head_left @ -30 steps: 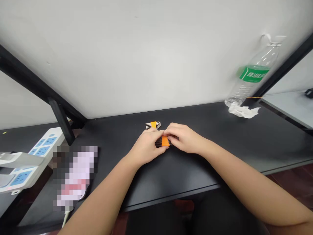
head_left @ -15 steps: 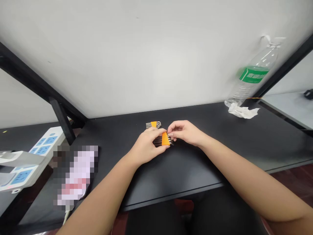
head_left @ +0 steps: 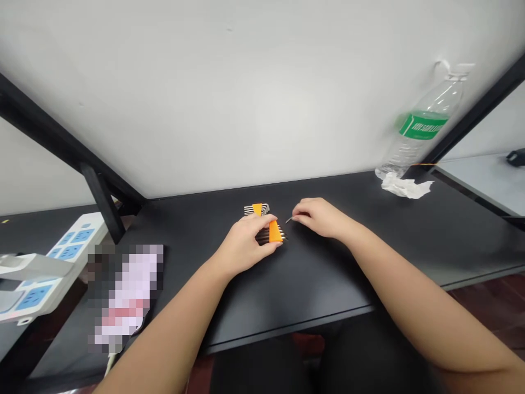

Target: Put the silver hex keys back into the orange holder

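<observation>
My left hand (head_left: 247,246) grips an orange holder (head_left: 275,232) by its edges between thumb and fingers. Several thin metal keys pass through this holder, their dark shafts partly hidden by the hand. A short way to its right, my right hand (head_left: 320,216) pinches a slim metal hex key (head_left: 289,220), whose free end points down and left toward the holder without touching it. The rest of that key is covered by the fingers. Just behind the left hand lies a second orange holder (head_left: 257,209) with several silver L-shaped hex keys, partly hidden by the fingers.
Both hands work over a black tabletop (head_left: 279,295) against a white wall. A clear bottle (head_left: 422,128) with a green label and a crumpled tissue (head_left: 406,187) stand at the back right. At left are a pixelated phone-like object (head_left: 131,290) and a white power strip (head_left: 77,241).
My right hand has moved right, away from the orange holder, drawing a thin hex key clear of it. The left hand keeps its grip, almost unmoved.
</observation>
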The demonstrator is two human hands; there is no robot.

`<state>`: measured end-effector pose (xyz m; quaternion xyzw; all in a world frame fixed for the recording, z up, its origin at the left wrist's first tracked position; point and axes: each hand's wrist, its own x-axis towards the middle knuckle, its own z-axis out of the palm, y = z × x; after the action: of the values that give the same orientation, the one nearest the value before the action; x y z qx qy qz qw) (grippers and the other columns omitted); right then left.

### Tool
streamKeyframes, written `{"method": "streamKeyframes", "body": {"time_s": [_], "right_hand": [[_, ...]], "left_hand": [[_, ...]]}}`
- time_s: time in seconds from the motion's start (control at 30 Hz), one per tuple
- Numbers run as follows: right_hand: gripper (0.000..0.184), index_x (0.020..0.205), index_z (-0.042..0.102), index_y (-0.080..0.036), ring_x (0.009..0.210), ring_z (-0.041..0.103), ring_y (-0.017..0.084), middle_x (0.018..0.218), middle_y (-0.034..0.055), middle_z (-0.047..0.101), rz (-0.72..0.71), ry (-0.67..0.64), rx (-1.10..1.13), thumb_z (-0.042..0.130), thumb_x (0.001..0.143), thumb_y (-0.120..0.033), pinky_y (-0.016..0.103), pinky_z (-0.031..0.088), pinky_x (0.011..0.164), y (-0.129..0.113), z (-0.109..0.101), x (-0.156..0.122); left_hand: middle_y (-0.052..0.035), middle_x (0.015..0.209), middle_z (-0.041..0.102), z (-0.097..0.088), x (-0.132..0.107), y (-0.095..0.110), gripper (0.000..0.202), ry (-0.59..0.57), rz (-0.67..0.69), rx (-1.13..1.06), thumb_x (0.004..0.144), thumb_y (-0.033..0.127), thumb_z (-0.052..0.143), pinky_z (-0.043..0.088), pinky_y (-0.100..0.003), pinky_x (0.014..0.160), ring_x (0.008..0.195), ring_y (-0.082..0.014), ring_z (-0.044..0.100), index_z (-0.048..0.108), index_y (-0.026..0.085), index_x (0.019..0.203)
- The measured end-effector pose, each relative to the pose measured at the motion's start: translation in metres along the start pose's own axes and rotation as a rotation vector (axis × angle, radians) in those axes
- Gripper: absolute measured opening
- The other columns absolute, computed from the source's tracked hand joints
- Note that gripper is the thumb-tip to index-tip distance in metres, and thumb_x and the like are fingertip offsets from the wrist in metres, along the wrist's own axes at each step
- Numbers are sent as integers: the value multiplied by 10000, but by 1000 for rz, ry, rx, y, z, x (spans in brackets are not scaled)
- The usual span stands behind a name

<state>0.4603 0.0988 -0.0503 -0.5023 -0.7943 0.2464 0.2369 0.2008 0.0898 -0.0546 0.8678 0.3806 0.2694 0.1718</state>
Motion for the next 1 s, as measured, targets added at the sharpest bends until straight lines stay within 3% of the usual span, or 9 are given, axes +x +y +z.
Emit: {"method": "streamKeyframes", "body": {"time_s": [0.1, 0.27, 0.47, 0.67, 0.87, 1.0], "right_hand": [[205, 998, 775, -204, 935, 635, 181, 1020, 68, 680, -24, -2, -252, 583, 956, -145, 298, 477, 860, 11, -3, 0], [246, 1087, 780, -222, 955, 646, 183, 1063, 67, 676, -22, -35, -308, 579, 969, -146, 289, 478, 872, 18, 3, 2], [193, 928, 740, -197, 863, 623, 168, 991, 62, 661, 9, -53, -381, 555, 972, -166, 267, 448, 768, 9, 4, 2], [79, 747, 596, -192, 678, 532, 154, 907, 48, 644, 165, -180, -448, 635, 800, -148, 273, 352, 578, -8, 3, -5], [99, 820, 591, -189, 673, 523, 115, 805, -4, 618, -135, -73, -117, 589, 823, -90, 238, 392, 643, -17, 6, -7], [110, 847, 624, -182, 701, 537, 115, 835, 6, 614, -242, 25, -29, 576, 871, -86, 240, 417, 672, -19, 8, -7]], "left_hand": [[-52, 1138, 750, 0, 1, -1, 461, -26, -13, 25, 833, 400, 753, 580, -377, 931, 990, -238, 720, 676, 256, 1263], [-48, 1110, 754, -1, 1, -1, 455, -28, -22, 63, 828, 401, 758, 579, -374, 920, 985, -247, 721, 678, 265, 1255], [-44, 1135, 750, 0, 0, -2, 464, -28, -30, 46, 828, 401, 761, 577, -365, 911, 1000, -246, 720, 671, 264, 1262], [-51, 1144, 748, 0, 1, -3, 463, -46, -21, 47, 832, 386, 758, 571, -374, 927, 1003, -244, 718, 670, 246, 1265], [-50, 1150, 750, 1, 2, -4, 462, -33, -9, 52, 834, 364, 759, 569, -359, 913, 998, -237, 719, 667, 247, 1271], [-53, 1161, 747, 2, 2, -5, 448, -23, 7, 48, 832, 361, 758, 571, -362, 901, 992, -237, 716, 670, 253, 1259]]}}
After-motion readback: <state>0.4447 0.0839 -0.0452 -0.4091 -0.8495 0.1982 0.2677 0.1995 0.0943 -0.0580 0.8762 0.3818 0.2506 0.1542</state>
